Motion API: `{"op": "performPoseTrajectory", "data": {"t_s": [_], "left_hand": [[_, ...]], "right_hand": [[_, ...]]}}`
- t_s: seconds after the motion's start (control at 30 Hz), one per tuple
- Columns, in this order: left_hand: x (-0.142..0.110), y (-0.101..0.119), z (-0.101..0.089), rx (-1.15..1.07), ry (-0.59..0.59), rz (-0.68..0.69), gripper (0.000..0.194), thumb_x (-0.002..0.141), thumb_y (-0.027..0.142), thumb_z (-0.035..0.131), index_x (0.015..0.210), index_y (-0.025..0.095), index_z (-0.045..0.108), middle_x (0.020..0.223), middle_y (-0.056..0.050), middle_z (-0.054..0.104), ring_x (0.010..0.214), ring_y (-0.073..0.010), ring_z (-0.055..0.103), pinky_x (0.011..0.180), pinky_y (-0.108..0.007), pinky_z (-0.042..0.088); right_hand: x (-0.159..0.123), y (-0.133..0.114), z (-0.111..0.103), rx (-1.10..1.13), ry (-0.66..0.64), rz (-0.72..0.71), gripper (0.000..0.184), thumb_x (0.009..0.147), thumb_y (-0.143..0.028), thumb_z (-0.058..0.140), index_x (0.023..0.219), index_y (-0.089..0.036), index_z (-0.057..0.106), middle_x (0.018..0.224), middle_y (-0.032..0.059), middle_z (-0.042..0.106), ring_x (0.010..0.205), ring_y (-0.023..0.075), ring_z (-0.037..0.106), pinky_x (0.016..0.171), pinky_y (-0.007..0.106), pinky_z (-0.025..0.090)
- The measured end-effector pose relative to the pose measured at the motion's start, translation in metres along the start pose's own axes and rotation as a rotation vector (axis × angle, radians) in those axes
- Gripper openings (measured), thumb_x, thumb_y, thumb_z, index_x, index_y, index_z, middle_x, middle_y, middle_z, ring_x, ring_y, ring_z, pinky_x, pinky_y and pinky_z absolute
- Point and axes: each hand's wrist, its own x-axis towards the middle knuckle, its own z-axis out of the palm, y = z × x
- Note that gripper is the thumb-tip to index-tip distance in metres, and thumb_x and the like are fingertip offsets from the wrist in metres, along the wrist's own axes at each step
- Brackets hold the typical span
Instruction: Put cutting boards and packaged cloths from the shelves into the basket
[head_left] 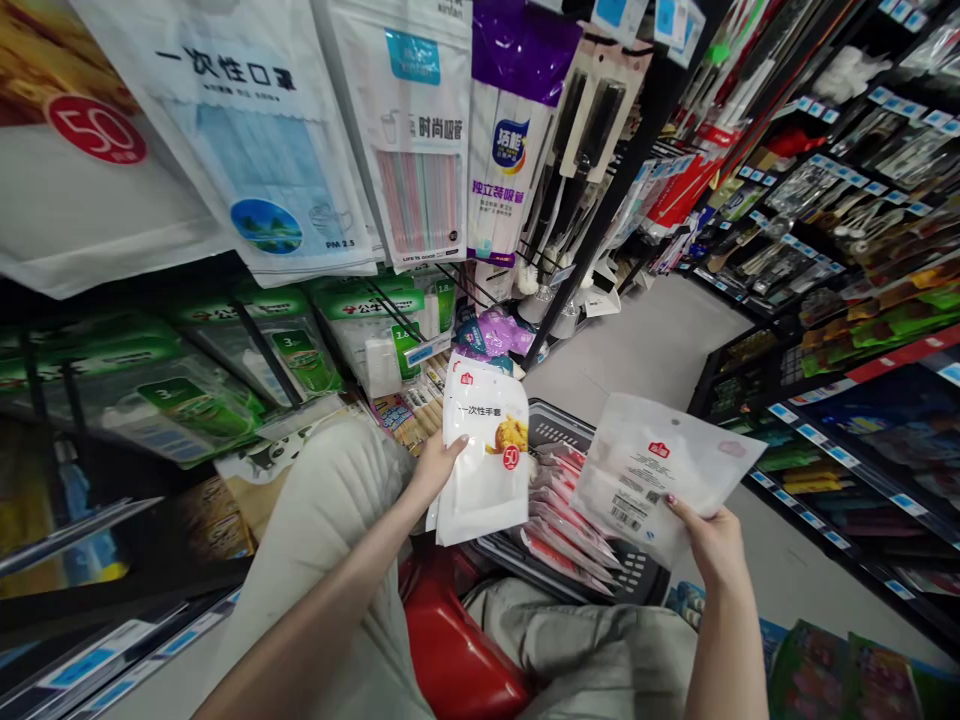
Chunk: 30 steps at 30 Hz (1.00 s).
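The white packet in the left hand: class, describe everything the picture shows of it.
The white packet is a flat pouch, smooth and plastic-looking, its printed front facing the camera. A red logo sits near the top, a line of dark Chinese characters below it, then a golden food picture and a red circle reading 50 towards the right. The left hand grips its left edge, thumb on the front. It is held roughly upright, in view overlapping part of the dark basket.
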Motion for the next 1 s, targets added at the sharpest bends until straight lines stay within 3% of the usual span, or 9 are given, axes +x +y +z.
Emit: {"op": "performPoseTrajectory", "data": {"t_s": [0.13, 0.27, 0.4, 0.57, 0.73, 1.0], "left_hand": [[0.006, -0.007, -0.004, 0.182, 0.019, 0.07, 0.04, 0.062, 0.036, 0.068, 0.095, 0.015, 0.063, 0.101, -0.01, 0.066, 0.1, -0.0298, 0.056, 0.089, -0.039, 0.041], [0.007, -0.011, -0.004, 0.143, -0.007, 0.028, 0.043, 0.063, 0.039, 0.067, 0.097, 0.013, 0.062, 0.099, -0.011, 0.067, 0.096, -0.0294, 0.058, 0.084, -0.038, 0.044], [0.009, -0.012, -0.005, 0.174, 0.025, -0.004, 0.046, 0.063, 0.043, 0.065, 0.096, 0.011, 0.06, 0.099, -0.013, 0.066, 0.093, -0.0305, 0.059, 0.079, -0.04, 0.046], [0.012, -0.015, -0.003, 0.186, 0.037, -0.008, 0.049, 0.063, 0.045, 0.064, 0.096, 0.01, 0.059, 0.101, -0.014, 0.065, 0.092, -0.0311, 0.059, 0.077, -0.041, 0.047], [0.011, -0.017, 0.001, 0.165, 0.029, -0.022, 0.05, 0.062, 0.045, 0.065, 0.098, 0.01, 0.059, 0.103, -0.015, 0.064, 0.095, -0.0316, 0.058, 0.078, -0.041, 0.047], [0.011, -0.013, 0.001, 0.174, 0.011, -0.026, 0.05, 0.065, 0.043, 0.064, 0.102, 0.011, 0.058, 0.108, -0.015, 0.062, 0.098, -0.0318, 0.057, 0.08, -0.042, 0.046]], "right_hand": [[0.042, 0.041, -0.002, -0.491, -0.186, -0.177, 0.04, 0.058, -0.049, 0.063, 0.072, -0.011, 0.066, 0.068, 0.0065, 0.066, 0.065, 0.0217, 0.058, 0.06, 0.03, 0.045], [0.057, 0.088, 0.019, -0.625, -0.273, -0.241, 0.034, 0.06, -0.048, 0.058, 0.059, -0.014, 0.062, 0.052, -0.0001, 0.055, 0.057, 0.0173, 0.051, 0.054, 0.025, 0.037], [0.06, 0.116, 0.031, -0.717, -0.354, -0.245, 0.035, 0.066, -0.048, 0.05, 0.062, -0.014, 0.06, 0.054, -0.0003, 0.055, 0.058, 0.017, 0.051, 0.054, 0.023, 0.035], [0.066, 0.14, 0.034, -0.848, -0.454, -0.253, 0.036, 0.074, -0.044, 0.043, 0.07, -0.013, 0.062, 0.062, 0.0023, 0.059, 0.065, 0.0184, 0.055, 0.059, 0.023, 0.038], [0.064, 0.158, 0.044, -1.043, -0.61, -0.288, 0.019, 0.074, -0.022, 0.046, 0.079, -0.016, 0.064, 0.071, 0.0038, 0.064, 0.076, 0.0184, 0.059, 0.066, 0.022, 0.039], [0.066, 0.154, 0.059, -1.377, -0.715, -0.325, 0.026, 0.079, -0.011, 0.043, 0.095, -0.017, 0.063, 0.086, 0.0119, 0.066, 0.086, 0.0194, 0.061, 0.076, 0.026, 0.04]]}}
